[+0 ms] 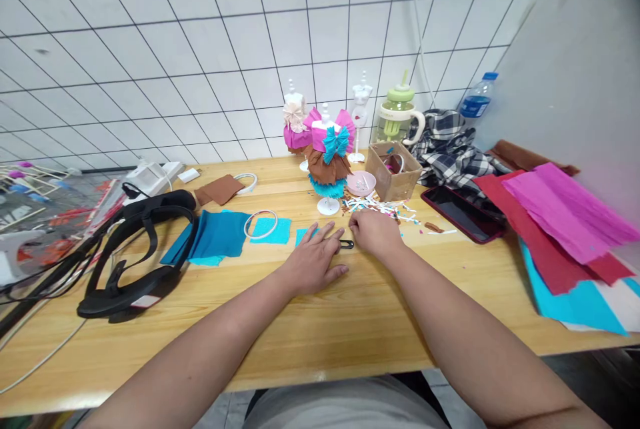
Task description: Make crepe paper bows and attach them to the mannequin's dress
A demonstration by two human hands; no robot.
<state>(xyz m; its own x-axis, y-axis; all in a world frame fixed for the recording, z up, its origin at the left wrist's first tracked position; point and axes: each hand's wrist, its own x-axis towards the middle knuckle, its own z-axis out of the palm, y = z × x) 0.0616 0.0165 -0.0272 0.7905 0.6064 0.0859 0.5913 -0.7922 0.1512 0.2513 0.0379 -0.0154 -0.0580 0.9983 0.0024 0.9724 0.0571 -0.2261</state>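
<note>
My left hand [311, 261] lies on the wooden table with its fingers spread, over the edge of a small piece of blue crepe paper [303, 236]. A small black loop-shaped handle [346, 244] sticks out beside its fingers; the rest of that tool is hidden. Just to the right, my right hand [376, 234] is closed with its knuckles up, and whatever it holds is out of sight. Behind both hands stands a small dress form [329, 142] in pink, brown and blue crepe paper with a blue bow. Cut paper scraps [370, 203] are strewn behind my right hand.
Left are a black headset [140, 282], folded blue crepe paper [220, 233], a white ring [261, 239] and brown paper [220, 189]. A pink bowl [361, 183], cardboard box [395, 179] and green-lidded jug [399, 112] stand behind. Right lie a phone [463, 212] and coloured sheets [575, 215].
</note>
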